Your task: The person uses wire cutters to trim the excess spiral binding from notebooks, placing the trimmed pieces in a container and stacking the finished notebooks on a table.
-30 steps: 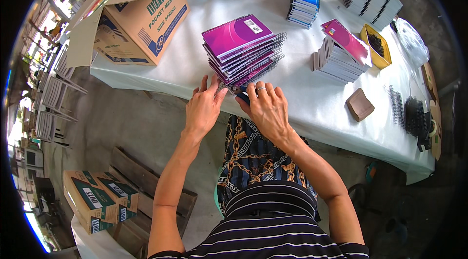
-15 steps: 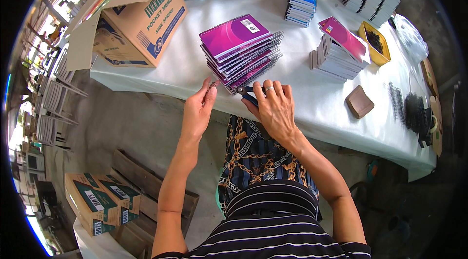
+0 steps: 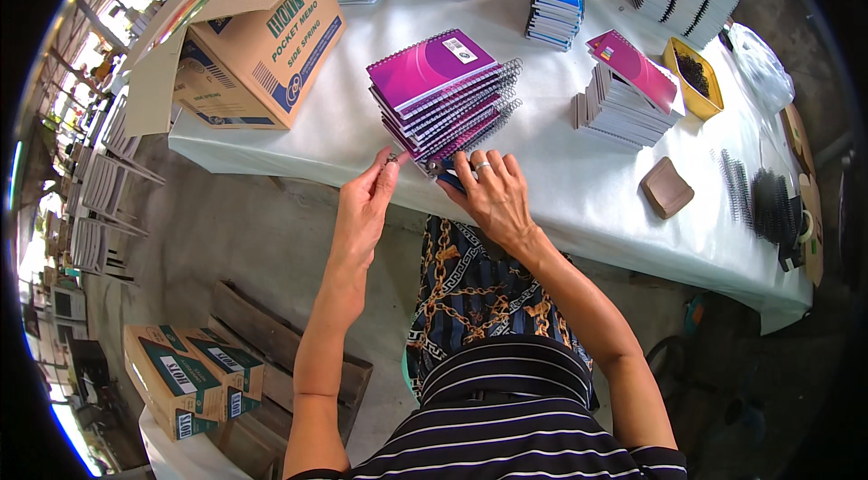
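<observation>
A stack of purple spiral notebooks (image 3: 432, 70) sits near the table's front edge, with wire coils showing along their edges. My right hand (image 3: 495, 200) is closed round pliers (image 3: 438, 170) with dark blue handles, their jaws at the stack's near corner. Just left of that corner, my left hand (image 3: 362, 204) pinches a small length of wire coil (image 3: 392, 158) between thumb and fingers. Whether this coil belongs to a notebook is hard to see. My fingers hide most of the plier handles.
An open carton (image 3: 271, 55) stands on the left of the white-covered table (image 3: 380, 19). Rightward are a stack of pink-covered notebooks (image 3: 624, 105), a yellow tray (image 3: 678, 73) of dark bits, a brown dish (image 3: 667, 188) and black coils (image 3: 773, 209).
My right hand and the pliers have shifted slightly left, closer to my left hand. The left hand keeps its pinch, nearly in place.
</observation>
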`<action>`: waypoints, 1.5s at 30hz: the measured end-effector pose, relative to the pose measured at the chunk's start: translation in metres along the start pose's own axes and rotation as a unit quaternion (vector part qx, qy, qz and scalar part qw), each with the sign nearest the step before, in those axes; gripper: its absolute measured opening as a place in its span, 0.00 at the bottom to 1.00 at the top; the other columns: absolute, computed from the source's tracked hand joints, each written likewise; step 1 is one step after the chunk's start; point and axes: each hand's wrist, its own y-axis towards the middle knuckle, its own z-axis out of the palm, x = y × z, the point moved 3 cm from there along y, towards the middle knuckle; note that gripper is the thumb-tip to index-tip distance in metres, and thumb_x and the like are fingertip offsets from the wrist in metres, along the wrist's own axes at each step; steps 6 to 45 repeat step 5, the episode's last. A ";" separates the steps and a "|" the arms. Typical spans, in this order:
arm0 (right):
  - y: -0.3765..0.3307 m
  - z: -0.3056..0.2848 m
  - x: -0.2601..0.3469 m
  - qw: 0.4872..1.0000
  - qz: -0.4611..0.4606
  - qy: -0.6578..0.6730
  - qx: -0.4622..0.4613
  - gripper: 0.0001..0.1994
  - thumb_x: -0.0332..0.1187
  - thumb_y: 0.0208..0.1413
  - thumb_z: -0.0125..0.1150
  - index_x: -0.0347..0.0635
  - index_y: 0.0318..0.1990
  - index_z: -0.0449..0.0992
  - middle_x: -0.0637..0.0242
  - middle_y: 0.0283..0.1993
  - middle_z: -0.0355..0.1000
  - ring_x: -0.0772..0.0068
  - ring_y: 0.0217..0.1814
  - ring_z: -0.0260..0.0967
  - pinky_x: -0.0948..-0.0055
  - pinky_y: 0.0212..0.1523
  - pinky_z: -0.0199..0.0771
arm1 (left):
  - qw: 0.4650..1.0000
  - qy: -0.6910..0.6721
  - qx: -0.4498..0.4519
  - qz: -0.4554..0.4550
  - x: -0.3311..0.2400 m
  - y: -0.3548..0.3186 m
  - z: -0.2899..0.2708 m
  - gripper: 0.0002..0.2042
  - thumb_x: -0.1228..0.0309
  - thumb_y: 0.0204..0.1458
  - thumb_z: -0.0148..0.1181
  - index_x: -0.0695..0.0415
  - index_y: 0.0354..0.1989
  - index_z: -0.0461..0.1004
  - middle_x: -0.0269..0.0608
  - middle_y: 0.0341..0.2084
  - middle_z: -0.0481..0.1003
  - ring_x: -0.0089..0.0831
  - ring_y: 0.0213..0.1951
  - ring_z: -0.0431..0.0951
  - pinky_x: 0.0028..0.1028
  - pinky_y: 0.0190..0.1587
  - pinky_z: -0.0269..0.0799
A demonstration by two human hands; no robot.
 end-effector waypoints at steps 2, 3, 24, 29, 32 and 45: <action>0.000 0.001 -0.001 1.000 -0.003 0.007 0.007 0.20 0.44 0.52 0.66 0.38 0.44 0.74 0.64 0.35 0.69 0.67 0.39 0.67 0.67 0.38 0.64 | 1.000 0.002 0.002 -0.006 0.002 0.001 -0.002 0.31 0.60 0.65 0.51 0.77 0.64 0.56 0.52 0.58 0.71 0.27 0.64 0.63 0.30 0.69 0.48; 0.000 0.003 -0.003 0.999 0.006 0.028 0.026 0.20 0.44 0.52 0.67 0.38 0.45 0.74 0.64 0.35 0.70 0.66 0.39 0.67 0.66 0.39 0.65 | 1.000 0.005 -0.001 -0.010 0.002 0.001 -0.002 0.31 0.60 0.65 0.51 0.77 0.64 0.56 0.51 0.58 0.72 0.28 0.64 0.62 0.30 0.70 0.47; -0.002 0.010 -0.008 0.995 0.026 0.070 0.065 0.20 0.43 0.52 0.68 0.39 0.46 0.74 0.64 0.36 0.71 0.63 0.38 0.69 0.63 0.41 0.69 | 1.000 0.012 -0.003 -0.016 0.002 0.001 -0.001 0.31 0.60 0.65 0.52 0.77 0.64 0.56 0.51 0.58 0.72 0.28 0.64 0.62 0.31 0.70 0.47; -0.002 0.010 -0.008 0.995 0.026 0.070 0.065 0.20 0.43 0.52 0.68 0.39 0.46 0.74 0.64 0.36 0.71 0.63 0.38 0.69 0.63 0.41 0.69 | 1.000 0.012 -0.003 -0.016 0.002 0.001 -0.001 0.31 0.60 0.65 0.52 0.77 0.64 0.56 0.51 0.58 0.72 0.28 0.64 0.62 0.31 0.70 0.47; -0.002 0.010 -0.008 0.995 0.026 0.070 0.065 0.20 0.43 0.52 0.68 0.39 0.46 0.74 0.64 0.36 0.71 0.63 0.38 0.69 0.63 0.41 0.69 | 1.000 0.012 -0.003 -0.016 0.002 0.001 -0.001 0.31 0.60 0.65 0.52 0.77 0.64 0.56 0.51 0.58 0.72 0.28 0.64 0.62 0.31 0.70 0.47; -0.002 0.010 -0.008 0.995 0.026 0.070 0.065 0.20 0.43 0.52 0.68 0.39 0.46 0.74 0.64 0.36 0.71 0.63 0.38 0.69 0.63 0.41 0.69 | 1.000 0.012 -0.003 -0.016 0.002 0.001 -0.001 0.31 0.60 0.65 0.52 0.77 0.64 0.56 0.51 0.58 0.72 0.28 0.64 0.62 0.31 0.70 0.47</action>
